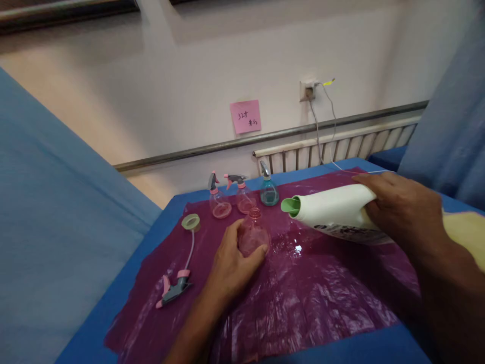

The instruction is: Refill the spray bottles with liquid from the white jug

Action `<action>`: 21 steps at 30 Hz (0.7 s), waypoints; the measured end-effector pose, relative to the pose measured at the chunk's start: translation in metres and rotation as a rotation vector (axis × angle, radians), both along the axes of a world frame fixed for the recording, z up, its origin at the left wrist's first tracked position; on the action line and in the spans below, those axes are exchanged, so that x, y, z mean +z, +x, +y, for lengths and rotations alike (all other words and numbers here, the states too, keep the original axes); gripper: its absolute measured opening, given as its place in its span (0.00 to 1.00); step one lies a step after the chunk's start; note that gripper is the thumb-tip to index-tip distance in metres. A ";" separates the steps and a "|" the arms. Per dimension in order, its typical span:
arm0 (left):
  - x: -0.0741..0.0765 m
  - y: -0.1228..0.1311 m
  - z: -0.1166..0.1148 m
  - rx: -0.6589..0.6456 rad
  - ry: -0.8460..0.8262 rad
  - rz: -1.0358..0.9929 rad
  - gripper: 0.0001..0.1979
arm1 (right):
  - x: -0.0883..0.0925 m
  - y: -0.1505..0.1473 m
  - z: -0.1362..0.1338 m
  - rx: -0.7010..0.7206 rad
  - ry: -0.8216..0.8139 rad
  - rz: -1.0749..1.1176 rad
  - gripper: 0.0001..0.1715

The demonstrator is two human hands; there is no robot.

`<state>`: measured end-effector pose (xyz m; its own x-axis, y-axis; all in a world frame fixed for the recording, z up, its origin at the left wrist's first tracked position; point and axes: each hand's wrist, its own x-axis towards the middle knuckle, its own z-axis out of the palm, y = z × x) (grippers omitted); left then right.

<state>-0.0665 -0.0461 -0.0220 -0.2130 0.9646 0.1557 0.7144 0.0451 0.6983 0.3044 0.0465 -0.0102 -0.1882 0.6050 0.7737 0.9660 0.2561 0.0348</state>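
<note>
My left hand is wrapped around a clear pink spray bottle without its spray head; the open neck points up. My right hand grips a large white jug, tipped nearly level. Its green spout points left, a short way to the right of the pink bottle's neck and apart from it. I see no stream coming from the spout. A grey and pink spray head with its tube lies to the left of my left hand, the tube's end by a small pale cap.
Behind stand two pink spray bottles with heads on and a teal one. Purple plastic sheeting covers the blue table. A cable runs from a wall socket. Blue curtains hang at both sides.
</note>
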 end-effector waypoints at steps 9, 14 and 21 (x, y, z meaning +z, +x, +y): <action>-0.005 0.002 -0.002 -0.074 -0.048 0.058 0.40 | 0.001 -0.005 -0.005 -0.056 -0.071 -0.129 0.24; -0.009 -0.002 0.000 -0.094 -0.066 0.124 0.41 | 0.003 -0.009 -0.004 -0.079 -0.160 -0.127 0.22; 0.005 -0.003 0.003 -0.141 -0.024 0.154 0.39 | 0.019 -0.015 0.006 -0.048 -0.383 -0.061 0.21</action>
<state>-0.0696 -0.0432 -0.0171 -0.0513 0.9870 0.1524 0.8133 -0.0472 0.5799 0.2892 0.0523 0.0091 -0.1910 0.8572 0.4782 0.9764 0.2160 0.0029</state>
